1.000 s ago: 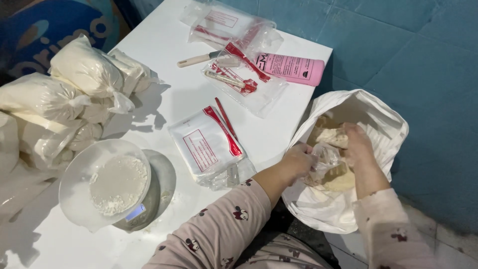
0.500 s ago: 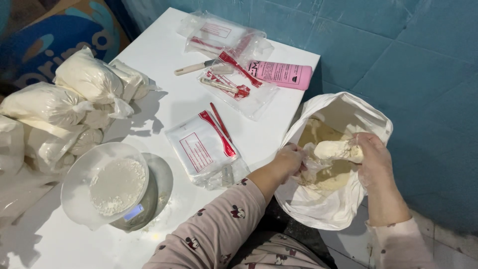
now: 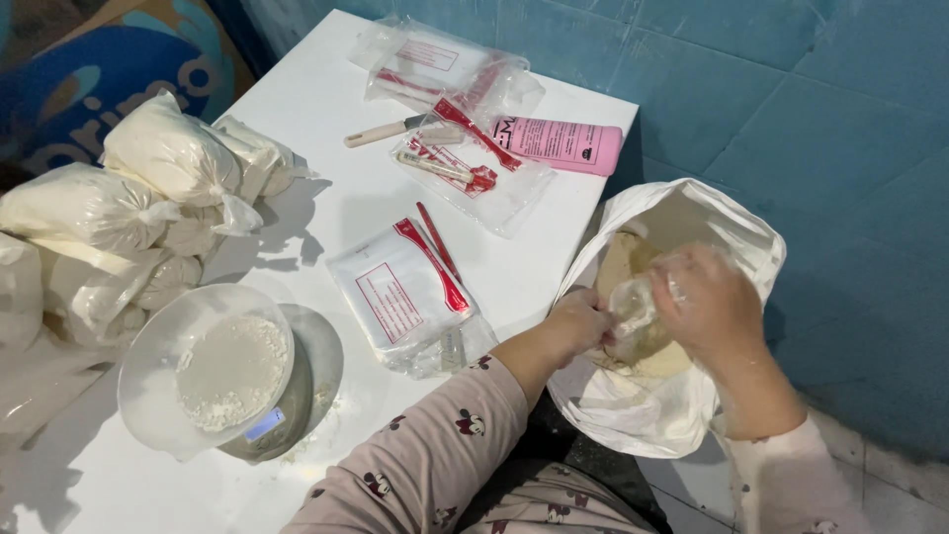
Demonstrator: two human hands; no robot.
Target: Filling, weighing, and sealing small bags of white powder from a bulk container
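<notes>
Hands: both are working inside the mouth of a big white sack (image 3: 682, 396) that is hanging just off the table's (image 3: 326, 109) edge.
Left hand (image 3: 578, 321): it is curling closed around one side of a small clear bag (image 3: 641, 314), likely keeping its mouth spread.
Right hand (image 3: 707, 305): it is closing over the same bag from the other side, fingers wrapped on the film; blur is hiding the fingertips.
Small clear bag: it is sitting between the two hands, low in the sack's opening, probably so any spill is falling back onto the pale powder beneath.
Beside the left hand: a stack of flat zip pouches with red strips (image 3: 400, 292) is lying near, within easy reach.
Farther left of the grip: a bowl of white powder (image 3: 213, 371) is resting on a small scale (image 3: 287, 396).
Beyond that: tied, filled bags (image 3: 148, 188) are piling up well apart from the hands.
Ahead of the grip: a pink tube (image 3: 563, 145), a pale-handled tool (image 3: 390, 130) and more pouches are lying across the table.
</notes>
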